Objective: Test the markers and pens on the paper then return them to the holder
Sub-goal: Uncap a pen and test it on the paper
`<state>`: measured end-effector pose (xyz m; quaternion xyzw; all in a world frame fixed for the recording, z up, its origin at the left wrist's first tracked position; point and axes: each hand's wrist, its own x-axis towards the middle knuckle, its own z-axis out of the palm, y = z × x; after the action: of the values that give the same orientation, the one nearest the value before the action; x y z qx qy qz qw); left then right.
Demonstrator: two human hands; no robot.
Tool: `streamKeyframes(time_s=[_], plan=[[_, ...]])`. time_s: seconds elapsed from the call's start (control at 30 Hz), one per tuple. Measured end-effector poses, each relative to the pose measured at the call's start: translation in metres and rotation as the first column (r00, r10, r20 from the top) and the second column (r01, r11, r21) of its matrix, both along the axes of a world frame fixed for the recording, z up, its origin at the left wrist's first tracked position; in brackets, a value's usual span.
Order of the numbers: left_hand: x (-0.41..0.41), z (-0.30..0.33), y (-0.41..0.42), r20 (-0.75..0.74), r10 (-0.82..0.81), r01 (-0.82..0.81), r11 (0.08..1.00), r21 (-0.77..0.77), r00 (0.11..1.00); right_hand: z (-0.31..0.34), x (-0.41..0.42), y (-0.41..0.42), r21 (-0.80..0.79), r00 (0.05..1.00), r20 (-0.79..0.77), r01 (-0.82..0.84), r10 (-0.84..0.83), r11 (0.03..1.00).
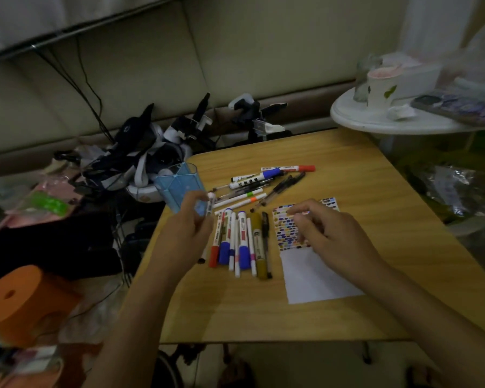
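Paper (317,271) lay flat on the wooden desk (347,175), taken here as the landmark; its far half was covered in small coloured test dabs, its near half blank, which suggested testing was well along with room left. Left of the paper, a row of whiteboard markers and pens (240,242) lay side by side, caps toward the person, likely sorted as one batch. Beyond the paper, toward the desk's far edge, a looser pile of markers and pens (266,183) fanned out, possibly the other batch; which batch was tested could not be told. Left hand (185,233), left of the row, held the blue translucent holder (179,189) tilted off the desk's left edge, fingers curled round its lower part, mouth up and outward, probably to receive pens; no pens showed inside it. Right hand (331,233) hovered over the dabbed part of the paper, fingers bent with tips drawn together; blur hid whether they pinched anything.
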<state>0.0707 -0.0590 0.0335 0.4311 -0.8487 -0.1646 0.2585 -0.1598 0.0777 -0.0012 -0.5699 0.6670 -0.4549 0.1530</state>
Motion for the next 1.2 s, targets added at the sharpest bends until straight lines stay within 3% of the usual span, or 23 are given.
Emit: streamKeyframes(time_s=[0.17, 0.5, 0.8, 0.97, 1.2], plan=[[0.02, -0.018, -0.019, 0.171, 0.127, -0.137, 0.99, 0.045, 0.977, -0.003, 0.003, 0.004, 0.041, 0.997, -0.072, -0.019, 0.022, 0.999], [0.005, -0.036, -0.026, 0.31, 0.143, -0.171, 0.983, 0.066, 0.94, -0.003, 0.002, 0.009, 0.089, 0.988, -0.146, -0.028, 0.041, 0.996], [-0.013, -0.033, -0.029, 0.264, 0.179, -0.178, 0.984, -0.025, 0.948, -0.005, -0.005, 0.009, 0.084, 0.989, -0.145, -0.027, 0.039, 0.996], [-0.037, -0.029, -0.027, 0.146, 0.109, -0.09, 0.988, -0.127, 0.983, -0.004, -0.011, 0.009, 0.086, 0.989, -0.147, -0.02, 0.032, 0.996], [-0.087, -0.032, -0.035, 0.201, -0.018, 0.039, 0.994, -0.099, 0.979, -0.001, -0.027, 0.01, 0.089, 0.988, -0.157, 0.02, -0.006, 0.996]])
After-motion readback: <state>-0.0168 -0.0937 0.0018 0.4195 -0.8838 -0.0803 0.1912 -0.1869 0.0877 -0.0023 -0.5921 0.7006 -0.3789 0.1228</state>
